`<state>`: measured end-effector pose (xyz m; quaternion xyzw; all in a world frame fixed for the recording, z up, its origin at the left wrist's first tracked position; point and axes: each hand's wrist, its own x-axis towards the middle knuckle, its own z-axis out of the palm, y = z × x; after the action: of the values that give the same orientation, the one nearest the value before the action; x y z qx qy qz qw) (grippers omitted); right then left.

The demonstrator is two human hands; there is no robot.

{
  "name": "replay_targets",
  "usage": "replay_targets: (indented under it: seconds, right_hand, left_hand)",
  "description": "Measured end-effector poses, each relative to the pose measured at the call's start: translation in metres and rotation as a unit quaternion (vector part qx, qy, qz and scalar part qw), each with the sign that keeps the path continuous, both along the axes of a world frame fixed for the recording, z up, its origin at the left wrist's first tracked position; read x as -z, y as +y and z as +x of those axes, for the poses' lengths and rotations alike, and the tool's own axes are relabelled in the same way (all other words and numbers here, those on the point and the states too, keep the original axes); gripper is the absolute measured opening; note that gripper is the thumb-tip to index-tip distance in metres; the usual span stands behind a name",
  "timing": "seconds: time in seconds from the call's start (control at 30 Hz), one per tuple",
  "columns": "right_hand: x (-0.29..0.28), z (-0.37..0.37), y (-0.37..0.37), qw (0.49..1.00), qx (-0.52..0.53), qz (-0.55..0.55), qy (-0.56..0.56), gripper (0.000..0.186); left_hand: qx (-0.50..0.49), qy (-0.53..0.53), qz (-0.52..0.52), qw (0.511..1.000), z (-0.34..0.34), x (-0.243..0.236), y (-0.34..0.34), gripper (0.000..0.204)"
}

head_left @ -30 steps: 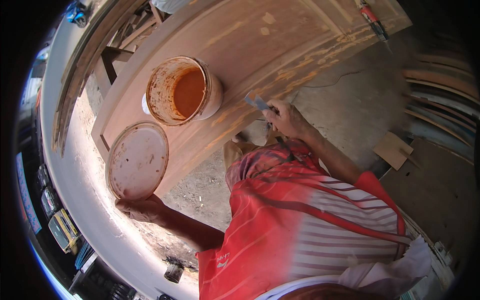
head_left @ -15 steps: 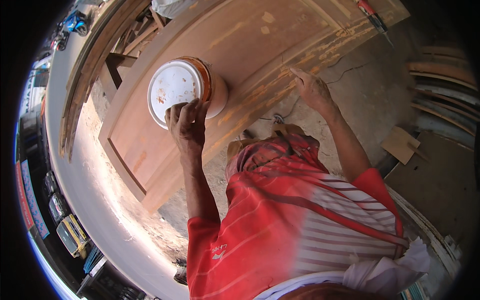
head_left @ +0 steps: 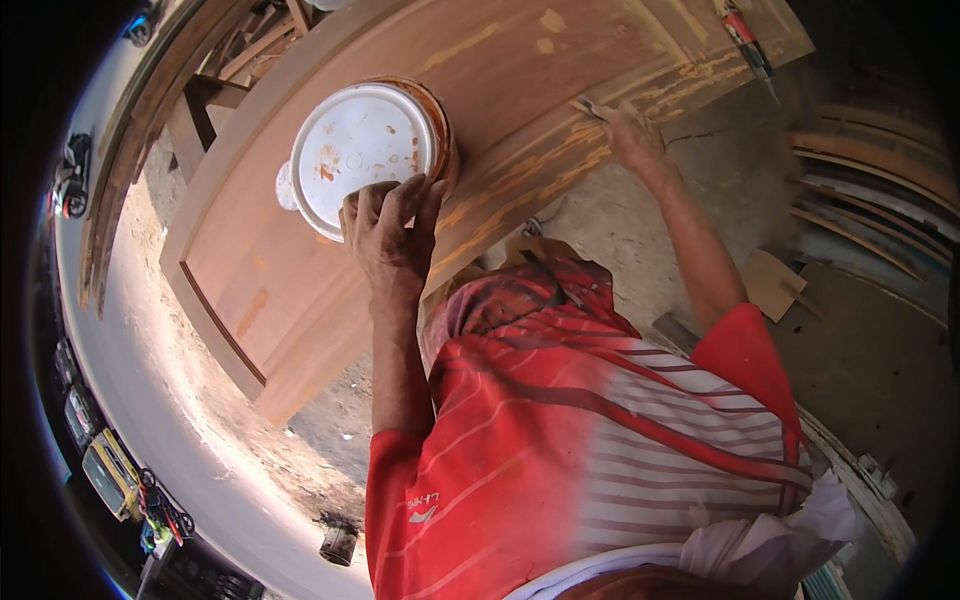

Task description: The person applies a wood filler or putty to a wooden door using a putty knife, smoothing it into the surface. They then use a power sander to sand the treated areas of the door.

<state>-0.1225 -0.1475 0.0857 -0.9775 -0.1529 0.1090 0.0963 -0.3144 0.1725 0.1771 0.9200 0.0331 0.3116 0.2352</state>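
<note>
My left hand (head_left: 385, 232) is closed on the near edge of a round white lid (head_left: 350, 150) with orange-brown smears. The lid covers most of a tub (head_left: 445, 140) whose brown-stained rim shows behind it; its contents are hidden. The tub stands on a wooden panel door (head_left: 240, 250) with patches of yellowish filler. Over the door's near edge, my right hand (head_left: 637, 140) is closed round a small flat-bladed tool (head_left: 588, 106), partly hidden by the fingers.
A red-and-black handled tool with a thin pointed tip (head_left: 745, 40) lies at the door's far right end. Boards (head_left: 870, 190) are stacked at the right. Long timbers (head_left: 125, 150) lie at the left, beside a road with parked vehicles. A tin (head_left: 339, 540) sits on the ground.
The lid has shifted slightly right and up with my left hand, and more brown rim shows behind it. My right hand has turned, bringing the flat-bladed tool into clearer sight.
</note>
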Motion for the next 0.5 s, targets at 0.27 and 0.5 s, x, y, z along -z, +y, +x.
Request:
replay_targets:
  seconds: [0.27,0.5]
  right_hand:
    - [0.013,-0.005,0.005,0.997,-0.021,-0.040,-0.058,0.045]
    - [0.002,0.013,0.011,0.988,-0.104,-0.105,-0.037,0.037]
  left_hand:
    - [0.005,-0.006,-0.029,1.000,-0.002,0.001,0.004,0.024]
    - [0.018,-0.006,-0.018,1.000,0.000,-0.002,0.004,0.027]
